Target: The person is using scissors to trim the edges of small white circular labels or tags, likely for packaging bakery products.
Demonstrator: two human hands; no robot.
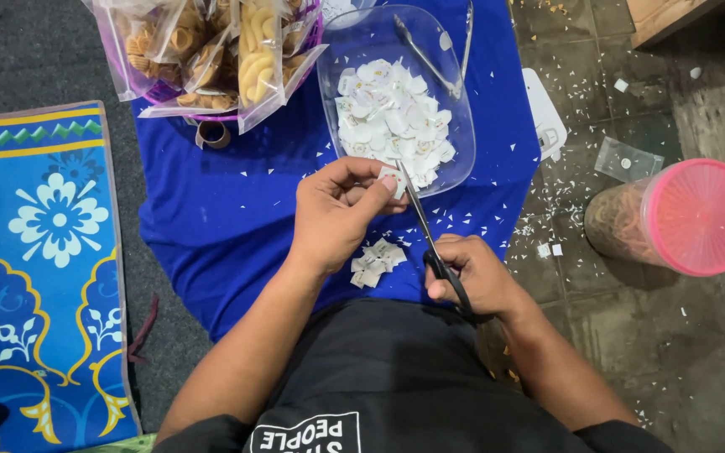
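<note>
Over the blue cloth, my left fingers pinch a label; right hand grips scissors. Tray well filled with cut pieces; small stack uncut.

Left hand pinches a small white label at its fingertips; right hand grips black-handled scissors, blades meeting the label's edge. Beneath the hands, a pile of cut labels on blue cloth. Beyond, a clear tray of white pieces with metal tongs. Bagged snacks upper left; pink-lidded jar on its side, right; patterned mat, left.
</note>
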